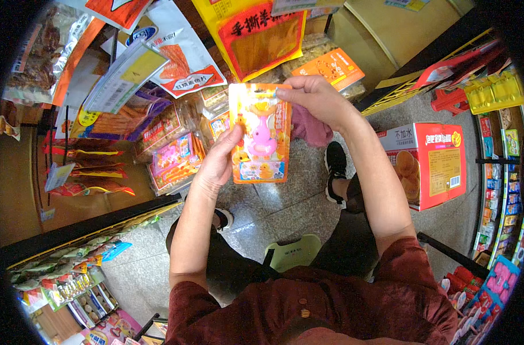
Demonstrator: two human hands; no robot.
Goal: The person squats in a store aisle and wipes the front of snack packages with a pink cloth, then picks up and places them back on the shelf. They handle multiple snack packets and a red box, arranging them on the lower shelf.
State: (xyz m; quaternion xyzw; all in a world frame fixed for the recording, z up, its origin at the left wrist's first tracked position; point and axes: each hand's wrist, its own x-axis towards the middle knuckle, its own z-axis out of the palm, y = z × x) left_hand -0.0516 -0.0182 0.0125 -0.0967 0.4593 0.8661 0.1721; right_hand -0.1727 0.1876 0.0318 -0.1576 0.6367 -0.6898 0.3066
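Note:
In front of me I hold up an orange blister package (261, 168) with a pink duck-shaped piece behind its shiny window. My left hand (219, 158) grips its left edge, thumb lying on the front. At the upper right corner, my right hand (319, 99) pinches the package between thumb and fingers. A pinkish-purple cloth (311, 127) hangs below the right hand, bunched in its lower fingers. Glare washes out part of the package's upper front. Just beyond it hangs a yellow and red snack bag (262, 43), with a white snack bag (178, 54) to its left.
Shelves with packaged snacks (173, 164) stand ahead and to the left, and a price tag (124, 77) juts out there. A red carton (431, 167) sits on the floor at right. Between my legs is a pale green stool (293, 253). Another stocked rack (498, 190) lines the far right.

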